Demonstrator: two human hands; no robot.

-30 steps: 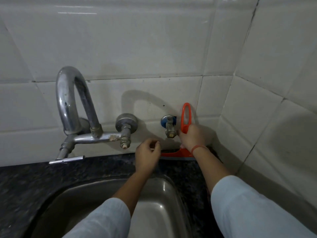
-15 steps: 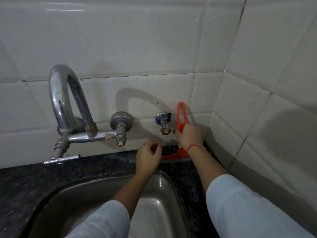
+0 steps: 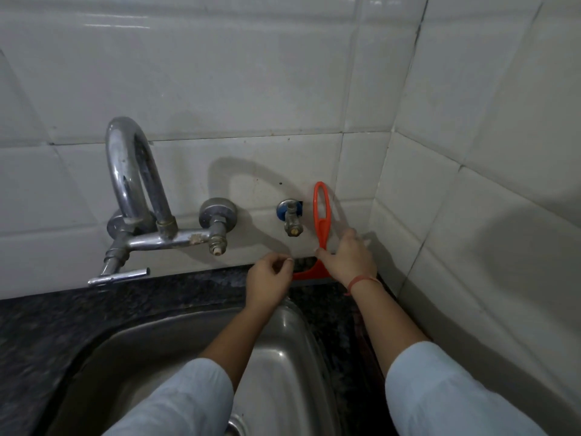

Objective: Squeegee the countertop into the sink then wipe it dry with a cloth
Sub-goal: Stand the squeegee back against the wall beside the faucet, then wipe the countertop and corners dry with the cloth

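Note:
An orange squeegee [image 3: 321, 221] stands upright against the back wall tiles, its blade resting on the dark granite countertop [image 3: 132, 297] in the back right corner. My right hand [image 3: 347, 258] grips the base of its looped handle, just above the blade. My left hand [image 3: 270, 278] hovers at the blade's left end, fingers loosely curled, holding nothing. The steel sink [image 3: 283, 350] lies directly in front of both hands. No cloth is in view.
A chrome wall tap [image 3: 135, 190] with a curved spout hangs over the sink's back left. A small angle valve [image 3: 292, 220] juts from the wall just left of the squeegee handle. White tiled walls meet in a corner at the right.
My right hand has slid lower on the squeegee handle toward the blade. My left hand stays near the blade's left end. The camera shifted slightly.

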